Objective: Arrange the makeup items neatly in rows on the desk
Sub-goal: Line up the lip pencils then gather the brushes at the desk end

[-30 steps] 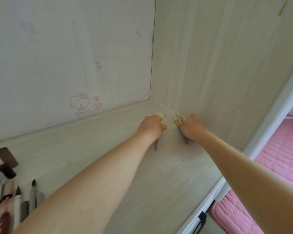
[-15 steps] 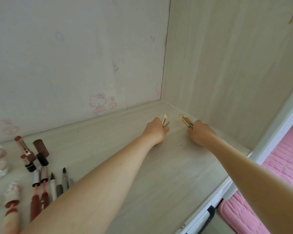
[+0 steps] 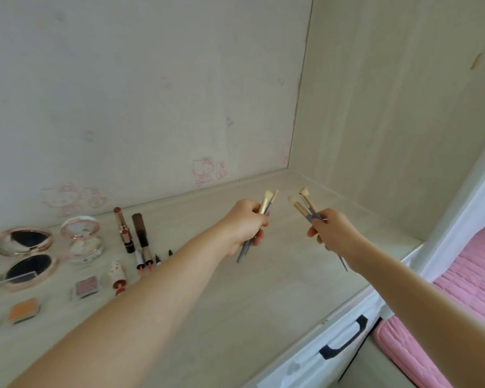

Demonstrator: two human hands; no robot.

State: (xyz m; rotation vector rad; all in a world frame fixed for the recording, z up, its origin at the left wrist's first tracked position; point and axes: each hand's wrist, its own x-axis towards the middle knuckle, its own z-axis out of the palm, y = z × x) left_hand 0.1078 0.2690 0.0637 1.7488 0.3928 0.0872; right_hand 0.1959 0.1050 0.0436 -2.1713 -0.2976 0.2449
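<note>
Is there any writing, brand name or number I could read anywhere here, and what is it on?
None can be read.
The pink cartoon cat drawings on the wall carry no letters.
The lipsticks, compacts and small palettes on the desk are too blurred to show any label.
The brushes show no print.

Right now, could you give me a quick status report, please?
Left hand grips two brushes. Right hand grips another bunch. Both above desk, nothing blocking.
</note>
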